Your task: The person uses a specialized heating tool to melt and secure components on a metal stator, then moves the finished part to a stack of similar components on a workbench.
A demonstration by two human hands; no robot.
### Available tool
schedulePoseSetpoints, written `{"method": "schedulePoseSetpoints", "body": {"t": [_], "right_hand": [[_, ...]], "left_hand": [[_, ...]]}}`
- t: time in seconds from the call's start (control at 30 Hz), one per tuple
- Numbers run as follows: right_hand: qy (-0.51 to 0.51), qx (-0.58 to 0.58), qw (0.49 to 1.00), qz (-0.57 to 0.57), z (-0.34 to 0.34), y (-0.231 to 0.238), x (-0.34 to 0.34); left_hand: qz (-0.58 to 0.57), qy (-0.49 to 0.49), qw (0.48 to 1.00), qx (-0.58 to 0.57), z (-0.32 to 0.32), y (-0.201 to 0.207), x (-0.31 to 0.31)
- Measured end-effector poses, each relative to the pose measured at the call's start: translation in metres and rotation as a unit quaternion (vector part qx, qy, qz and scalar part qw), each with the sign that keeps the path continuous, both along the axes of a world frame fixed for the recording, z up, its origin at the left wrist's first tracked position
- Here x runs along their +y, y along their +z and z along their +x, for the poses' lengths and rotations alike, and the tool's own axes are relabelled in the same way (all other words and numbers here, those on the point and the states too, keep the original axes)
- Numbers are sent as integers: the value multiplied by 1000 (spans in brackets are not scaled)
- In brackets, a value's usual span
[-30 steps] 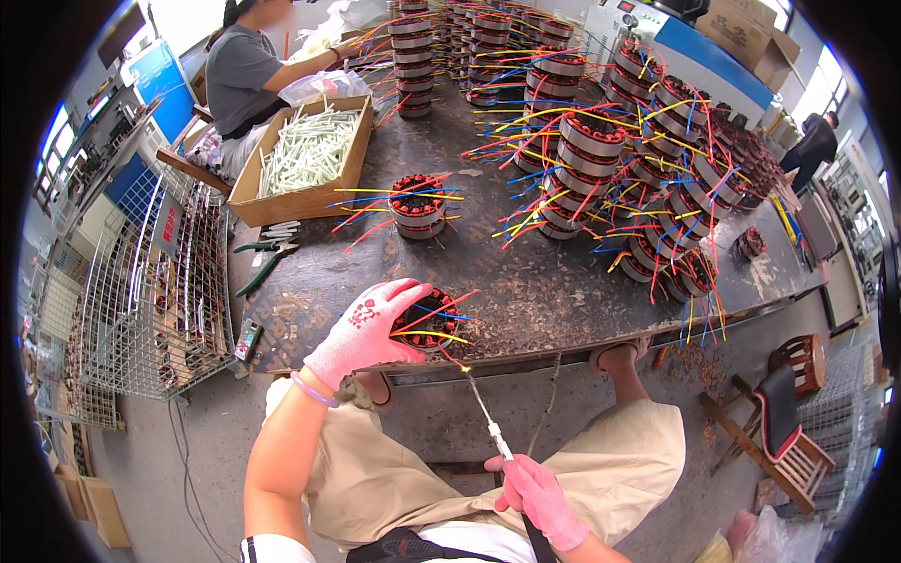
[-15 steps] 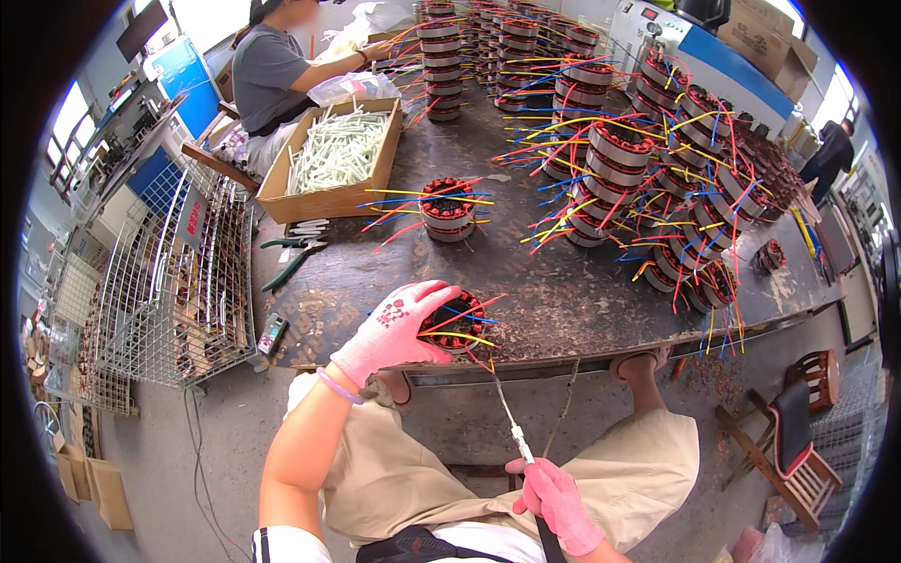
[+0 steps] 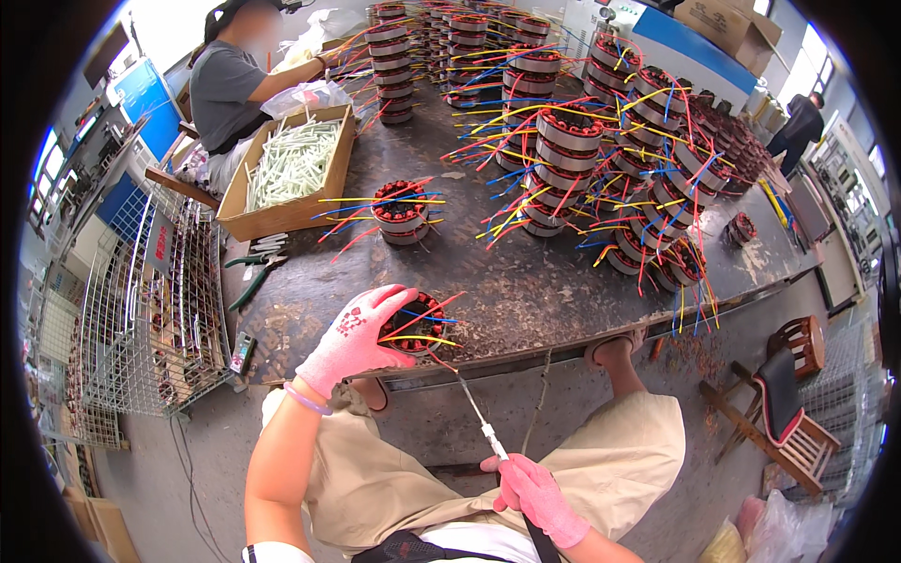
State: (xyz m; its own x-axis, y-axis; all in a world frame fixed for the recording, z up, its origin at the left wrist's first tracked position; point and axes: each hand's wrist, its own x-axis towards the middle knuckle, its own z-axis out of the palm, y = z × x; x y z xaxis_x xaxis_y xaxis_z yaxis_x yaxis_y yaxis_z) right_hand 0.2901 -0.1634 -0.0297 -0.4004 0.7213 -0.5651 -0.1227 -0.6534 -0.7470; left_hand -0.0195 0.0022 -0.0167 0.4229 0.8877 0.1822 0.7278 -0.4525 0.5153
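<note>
My left hand [image 3: 355,340], in a pink glove, grips the near motor stator [image 3: 424,322] by its left side at the table's front edge. Red, blue and yellow leads stick out of the stator to the right. In my right hand [image 3: 537,497], also pink-gloved, is a thin rod-shaped tool [image 3: 486,427] with a pale shaft and a white collar. Its tip meets a thin wire end that hangs from the stator over the edge; its exact kind I cannot tell. A second stator [image 3: 401,214] with coloured leads stands farther back.
Stacks of stators [image 3: 570,155] fill the table's back and right. At left are a cardboard box [image 3: 282,218] of white tubes, green-handled pliers [image 3: 255,281] and a wire cage [image 3: 155,319]. A co-worker [image 3: 235,89] sits at the far left. A chair [image 3: 784,408] stands at right.
The whole view has shifted, so the scene sits farther left. Both hands keep their holds, and the tool's tip stays at the wire end.
</note>
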Motion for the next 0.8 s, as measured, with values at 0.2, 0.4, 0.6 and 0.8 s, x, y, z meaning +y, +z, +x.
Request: {"method": "schedulePoseSetpoints", "body": {"t": [0.2,0.4,0.6,0.8], "right_hand": [[5,-14,1000,-1,-2,3,2],[-8,-8,1000,-5,-6,8,2],[4,-23,1000,8,-3,6,1],[13,-25,1000,2,-2,6,3]], "left_hand": [[-2,-1,1000,1,0,1,0],[6,1,1000,4,-1,-1,0],[2,1,1000,3,1,0,0],[1,5,1000,6,0,1,-1]]}}
